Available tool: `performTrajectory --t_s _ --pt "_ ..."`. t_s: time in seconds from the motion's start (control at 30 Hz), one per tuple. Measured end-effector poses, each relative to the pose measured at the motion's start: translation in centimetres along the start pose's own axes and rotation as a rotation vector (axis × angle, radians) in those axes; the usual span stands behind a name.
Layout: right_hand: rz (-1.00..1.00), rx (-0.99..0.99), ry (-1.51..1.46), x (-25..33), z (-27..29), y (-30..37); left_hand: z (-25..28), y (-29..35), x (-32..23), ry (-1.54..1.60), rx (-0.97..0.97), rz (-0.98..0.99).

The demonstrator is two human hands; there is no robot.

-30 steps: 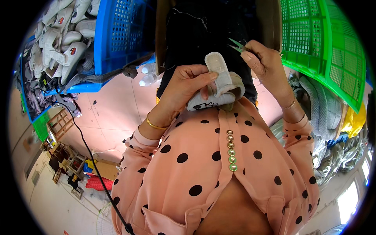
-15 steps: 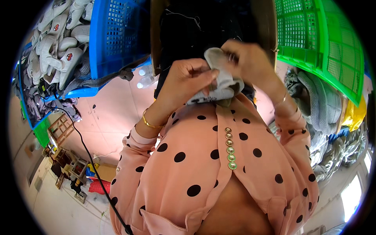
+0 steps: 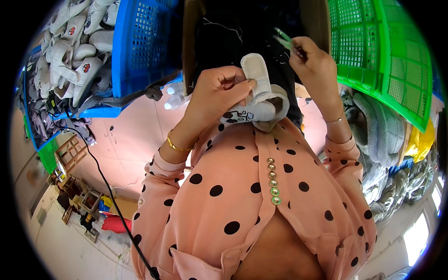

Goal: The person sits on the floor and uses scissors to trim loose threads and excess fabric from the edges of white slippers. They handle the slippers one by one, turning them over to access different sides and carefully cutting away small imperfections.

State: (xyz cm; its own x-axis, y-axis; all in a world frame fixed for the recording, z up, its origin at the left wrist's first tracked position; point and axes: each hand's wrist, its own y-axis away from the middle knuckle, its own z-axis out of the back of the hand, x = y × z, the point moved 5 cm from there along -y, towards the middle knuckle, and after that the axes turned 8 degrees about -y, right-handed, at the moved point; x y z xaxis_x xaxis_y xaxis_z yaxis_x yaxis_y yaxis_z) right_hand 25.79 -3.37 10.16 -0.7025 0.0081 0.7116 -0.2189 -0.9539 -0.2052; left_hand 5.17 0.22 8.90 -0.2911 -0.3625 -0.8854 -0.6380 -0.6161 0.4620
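Note:
Pinched between the thumb and fingers of my left hand [image 3: 224, 91] is a small pale shoe upper [image 3: 255, 113], held close to my shirt front. Its tongue [image 3: 255, 70] stands up, and a dark line drawing marks its side. To the right and farther away, my right hand [image 3: 310, 58] is closed round green thread snips [image 3: 283, 37], whose two thin points face away to the upper left. The snips are slightly blurred and apart from the upper. Part of the upper's near edge rests against the shirt.
At the left stands a blue plastic crate [image 3: 140, 56], next to a heap of white shoe uppers [image 3: 70, 60]. A green crate [image 3: 359, 42] is at the right, above grey shoe pieces [image 3: 380, 126]. A black cable [image 3: 100, 172] hangs at the left. Loose thread [image 3: 224, 25] lies on dark cloth.
My right hand has drawn back from the upper, away and to the right, and the snips now show in it. My left hand still grips the upper, whose tongue is now in plain view.

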Motion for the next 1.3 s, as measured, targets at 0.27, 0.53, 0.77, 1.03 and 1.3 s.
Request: performTrajectory --t_s 0.27,0.53,0.77,1.03,1.3 --pt "-0.006 -0.106 0.037 1.0 1.0 -1.4 0.5 0.2 -2.3 -0.232 -0.131 -0.156" --pt "-0.086 0.027 -0.463 6.6 0.8 -1.5 -1.5 0.5 -7.2 -0.804 -0.48 -0.848" --pt "-0.19 0.227 -1.138 4.1 0.8 -1.6 -2.3 0.2 -7.3 -0.788 -0.567 -1.082" --pt "-0.056 0.213 -1.135 2.8 0.5 -1.5 -2.9 0.6 -6.9 -0.861 -0.615 -1.172" --pt "-0.244 0.395 -1.303 1.6 -0.3 -1.6 -1.1 0.6 -5.7 -0.465 -0.332 -0.798"
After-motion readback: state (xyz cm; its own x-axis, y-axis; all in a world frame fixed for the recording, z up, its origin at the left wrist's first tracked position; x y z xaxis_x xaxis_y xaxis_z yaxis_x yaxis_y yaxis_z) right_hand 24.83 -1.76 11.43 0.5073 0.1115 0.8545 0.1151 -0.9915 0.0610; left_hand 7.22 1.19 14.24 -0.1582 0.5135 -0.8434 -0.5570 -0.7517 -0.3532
